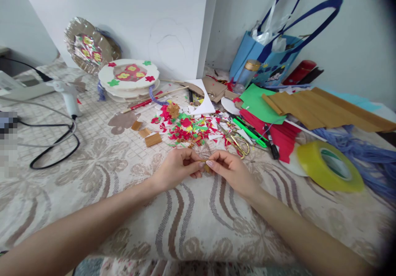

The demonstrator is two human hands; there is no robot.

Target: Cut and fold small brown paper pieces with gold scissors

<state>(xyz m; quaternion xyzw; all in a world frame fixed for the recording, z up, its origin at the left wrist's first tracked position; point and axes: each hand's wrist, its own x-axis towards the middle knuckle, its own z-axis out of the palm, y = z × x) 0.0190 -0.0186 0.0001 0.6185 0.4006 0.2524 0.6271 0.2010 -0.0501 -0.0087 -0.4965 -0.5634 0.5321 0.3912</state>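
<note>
Small brown paper piece: between our two hands, just above the table, mostly hidden by our fingertips.
Left hand: thumb and curled fingers pinching the piece's left end.
Right hand: thumb and forefinger closed on the other end, its tips nearly meeting those of the left.
Weight: we judge it very light, so we need hardly any force to carry it.
Stiffness: it looks like thin, soft crepe paper; we expect it to bend, stretch and crease readily.
Grip: probably dry and not slippery, though its smallness leaves our fingers little to hold.
Fragility: a hard tug would likely tear it, and a tight squeeze could crush its shape.
Where to hold: we would pinch by the edges, with fingertips only.
Brown squares: beyond our left hand and a little to its left; similar in colour, best lifted by a corner.
Tape roll: to the right of our right hand; a green label lines its core, its print too blurred for us to read.
Blue bag: far beyond our right hand, with a dark cartoon print; we can make out no brand.
Black marker: beyond and right of our right hand; any lettering is too small.
</note>
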